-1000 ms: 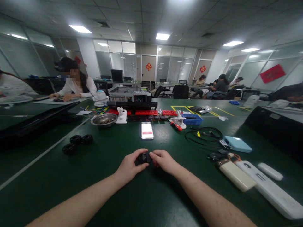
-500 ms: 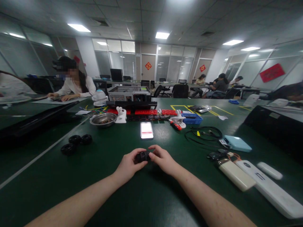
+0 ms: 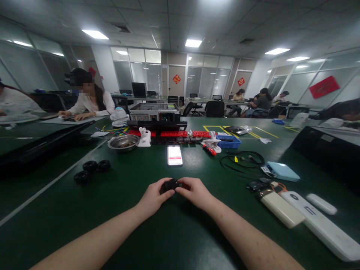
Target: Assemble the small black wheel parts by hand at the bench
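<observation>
A small black rounded piece [image 3: 170, 184] is held just above the green table in front of me; its exact kind I cannot make out. My left hand [image 3: 156, 195] is closed round its left side, thumb below and fingers above. At the right end of the piece, the thumb and fingertips of my right hand [image 3: 194, 191] pinch its edge. Part of the piece is hidden by the fingers. Beyond both hands lies a phone [image 3: 174, 155] with a lit screen. Several black ring-shaped parts [image 3: 90, 166] lie to the left.
A metal bowl [image 3: 123, 143] holds small bits, beside a white stand [image 3: 144, 138]. Rightward are a red screwdriver [image 3: 209, 150], a blue tray [image 3: 229, 141], black cables [image 3: 244, 159], a light-blue box [image 3: 282, 171] and a cream power bank [image 3: 281, 208]. A person [image 3: 90, 97] sits at the left.
The black piece has turned between my hands and shows a smoother, rounder end. My right fingers have come down and closed in at its right edge. My left hand has barely moved.
</observation>
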Demonstrator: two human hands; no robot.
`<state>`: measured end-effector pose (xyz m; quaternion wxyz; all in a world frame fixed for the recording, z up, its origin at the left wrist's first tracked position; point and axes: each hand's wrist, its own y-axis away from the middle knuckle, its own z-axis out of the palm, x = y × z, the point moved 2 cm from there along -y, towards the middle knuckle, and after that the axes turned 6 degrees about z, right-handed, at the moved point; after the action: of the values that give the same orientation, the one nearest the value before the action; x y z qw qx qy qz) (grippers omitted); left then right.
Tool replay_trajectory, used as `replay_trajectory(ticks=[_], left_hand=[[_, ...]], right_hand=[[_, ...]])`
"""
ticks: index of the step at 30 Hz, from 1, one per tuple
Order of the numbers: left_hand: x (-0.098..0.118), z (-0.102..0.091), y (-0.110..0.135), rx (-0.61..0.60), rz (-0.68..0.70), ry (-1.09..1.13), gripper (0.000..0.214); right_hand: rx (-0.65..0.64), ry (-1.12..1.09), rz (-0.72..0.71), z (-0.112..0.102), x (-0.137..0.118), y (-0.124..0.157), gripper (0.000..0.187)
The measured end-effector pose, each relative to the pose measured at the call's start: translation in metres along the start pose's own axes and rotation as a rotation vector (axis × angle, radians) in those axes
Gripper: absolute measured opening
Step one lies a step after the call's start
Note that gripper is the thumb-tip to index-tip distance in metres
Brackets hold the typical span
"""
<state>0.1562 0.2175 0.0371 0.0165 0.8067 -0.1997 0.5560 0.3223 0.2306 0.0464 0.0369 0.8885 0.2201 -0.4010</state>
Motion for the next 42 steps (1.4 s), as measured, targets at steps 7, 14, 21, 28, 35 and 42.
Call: replay_trajectory(ticks=[7,14,21,28,35,42], left_hand=[[-0.009,0.002,-0.004,-0.036,-0.096,0.266,0.034],[0.006,-0.004,-0.001,0.101,-0.010,-0.077,0.034],[0.006,-0.003,0.002,0.078,0.096,-0.239,0.037],[0.000,0.000,-0.001,0.016,-0.067,0.112,0.038],[-0.004,0.000,-0.004,0.056,-0.055,0.088,0.031],[0.010,-0.002,0.003,0.021,0.082,-0.235,0.040]], right_hand=[[0.031,0.175,-0.107,-0.005,-0.009,0.004,0.035],[-0.030,-0.129,0.050,0.000,0.005,0.000,0.043],[-0.080,-0.261,0.179,0.011,0.018,-0.007,0.036],[0.003,-0.184,0.005,0.003,0.001,-0.001,0.025],[0.024,-0.119,0.033,0.002,0.000,0.002,0.038],[-0.129,-0.325,0.267,0.013,0.016,-0.008,0.039]])
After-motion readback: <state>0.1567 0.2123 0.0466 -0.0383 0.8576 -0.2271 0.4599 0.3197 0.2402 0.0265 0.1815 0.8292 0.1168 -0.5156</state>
